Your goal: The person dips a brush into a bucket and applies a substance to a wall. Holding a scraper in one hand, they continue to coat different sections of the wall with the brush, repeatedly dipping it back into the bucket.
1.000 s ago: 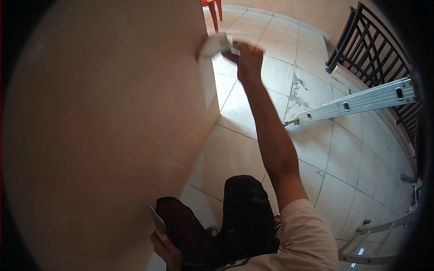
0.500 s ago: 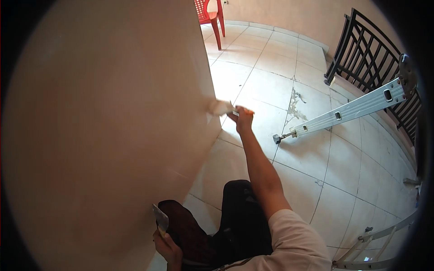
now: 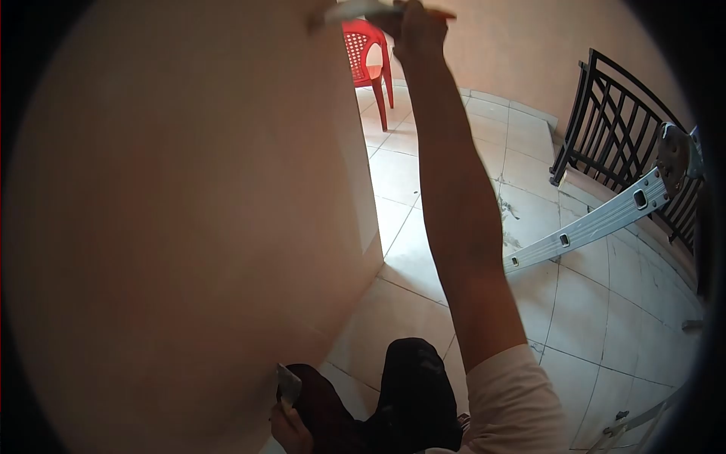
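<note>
My right hand is raised high at the top of the view, fingers wrapped round a wide putty knife with an orange handle end. Its pale blade is blurred and points left, overlapping the upper edge of the brownish wall. Low in the view, my left hand is closed on a smaller putty knife. That one's grey metal blade points up, close beside the wall and my knee.
A red plastic chair stands beyond the wall's edge. At right, an aluminium ladder slants over the pale tiled floor, near a black metal railing. Another ladder part shows at lower right.
My right hand has swung up with its putty knife, from near the wall's lower corner to the top of the view. My left hand keeps its putty knife low; the view has tilted slightly upward.
</note>
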The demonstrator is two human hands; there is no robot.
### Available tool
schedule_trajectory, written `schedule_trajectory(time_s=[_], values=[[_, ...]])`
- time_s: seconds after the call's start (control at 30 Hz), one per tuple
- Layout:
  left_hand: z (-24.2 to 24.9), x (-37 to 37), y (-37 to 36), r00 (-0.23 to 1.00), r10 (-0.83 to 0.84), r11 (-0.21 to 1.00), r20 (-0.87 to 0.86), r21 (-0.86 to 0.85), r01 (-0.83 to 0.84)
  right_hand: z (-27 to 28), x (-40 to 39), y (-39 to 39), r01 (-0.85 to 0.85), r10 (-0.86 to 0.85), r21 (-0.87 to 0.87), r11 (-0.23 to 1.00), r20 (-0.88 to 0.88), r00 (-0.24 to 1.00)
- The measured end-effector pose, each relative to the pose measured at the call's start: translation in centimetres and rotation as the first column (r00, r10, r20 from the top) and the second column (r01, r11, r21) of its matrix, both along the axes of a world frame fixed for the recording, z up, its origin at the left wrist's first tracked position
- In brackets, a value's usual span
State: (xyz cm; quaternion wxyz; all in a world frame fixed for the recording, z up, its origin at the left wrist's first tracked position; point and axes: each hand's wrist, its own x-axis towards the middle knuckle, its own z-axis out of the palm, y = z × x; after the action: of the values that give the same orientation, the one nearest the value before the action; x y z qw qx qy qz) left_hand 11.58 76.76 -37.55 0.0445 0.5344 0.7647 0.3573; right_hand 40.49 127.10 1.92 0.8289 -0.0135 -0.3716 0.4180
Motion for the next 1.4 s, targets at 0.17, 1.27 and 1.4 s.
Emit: schedule_trajectory(time_s=[0.17,1.27,1.4], values=[[-0.6,0.0,0.5,1.000,0.028,0.999,-0.002,0.028,-0.028,4.0,-0.9,4.1,-0.281,0.286,0.056,0.958,-0.270,0.919],[-1.2,-0.8,-0.5,0.998,0.025,0.994,0.058,0.103,-0.031,-22.7,-4.4,-5.0,-0.091,0.041,-0.349,0.933,-0.149,0.988],[-1.3,-0.9,-0.4,0.997,0.015,0.996,0.080,0.088,-0.022,-33.1,-3.5,-8.2,0.128,-0.033,-0.712,0.691,0.146,0.989]])
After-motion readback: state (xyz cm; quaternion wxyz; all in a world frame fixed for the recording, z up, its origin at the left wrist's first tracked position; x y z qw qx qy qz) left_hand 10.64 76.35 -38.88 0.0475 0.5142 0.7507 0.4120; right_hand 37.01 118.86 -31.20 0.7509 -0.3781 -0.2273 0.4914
